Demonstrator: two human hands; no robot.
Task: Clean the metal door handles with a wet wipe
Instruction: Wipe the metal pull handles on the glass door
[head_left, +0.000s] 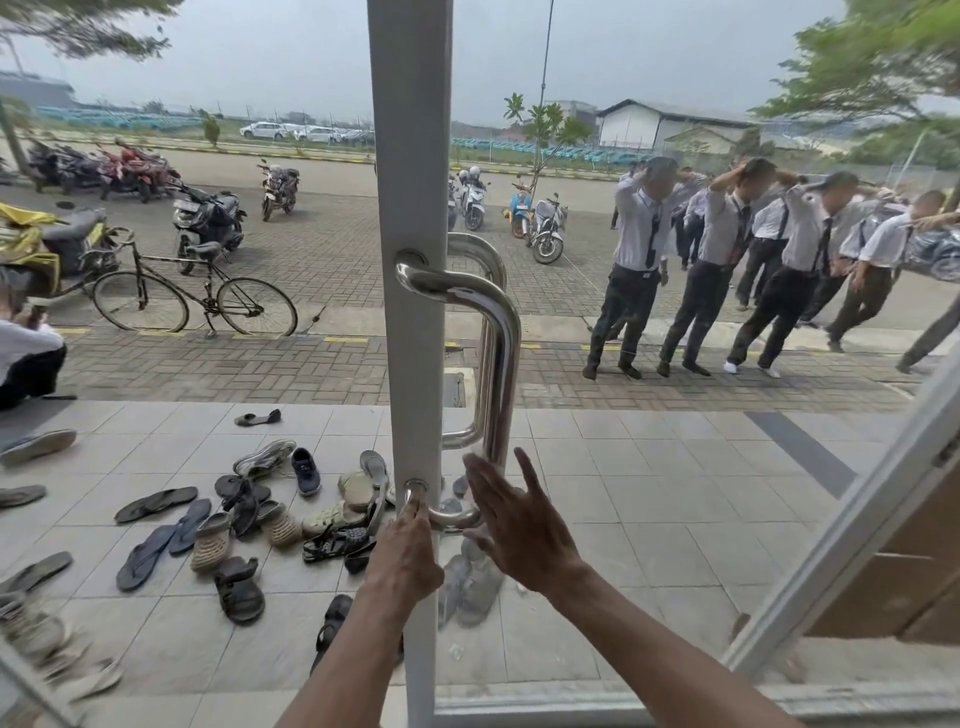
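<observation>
A shiny metal door handle (501, 332) curves out from a white door frame (410, 156) and runs down to a lower mount. A second handle (480, 254) shows behind the glass on the outer side. My left hand (408, 551) is closed around the handle's lower end at the mount. To the right of that lower bend, my right hand (511, 525) is spread open with its fingers apart, close to the handle. No wet wipe shows in either hand.
Glass panes (675, 467) flank the frame. Outside, several shoes and sandals (249, 519) litter the tiled porch. A bicycle (195, 291) and motorbikes stand on the paving at left. Several people in white shirts (727, 260) stand at right. A second door frame (852, 519) slants at right.
</observation>
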